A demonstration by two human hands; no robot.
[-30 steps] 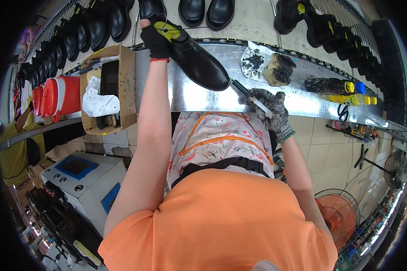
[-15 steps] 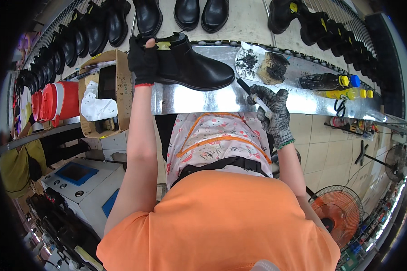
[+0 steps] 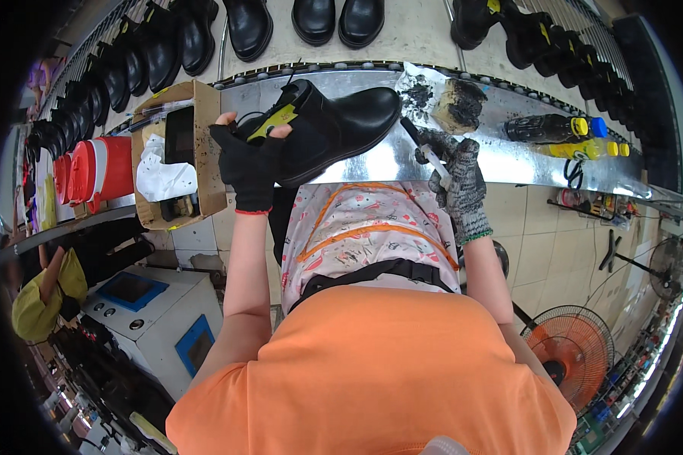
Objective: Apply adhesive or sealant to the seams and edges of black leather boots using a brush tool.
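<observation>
Black ankle boot (image 3: 334, 129) held at the worktop (image 3: 512, 165), right of the cardboard box (image 3: 211, 148), left hand (image 3: 247, 165) with fingers gripping its opening, right hand (image 3: 461, 178) farther right of the box, fingers pinching a slim pen-like tool (image 3: 435, 162)

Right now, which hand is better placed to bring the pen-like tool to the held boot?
Probably the right hand: it holds the pen-like tool near the held boot; the left hand grips that boot's shaft.
</observation>
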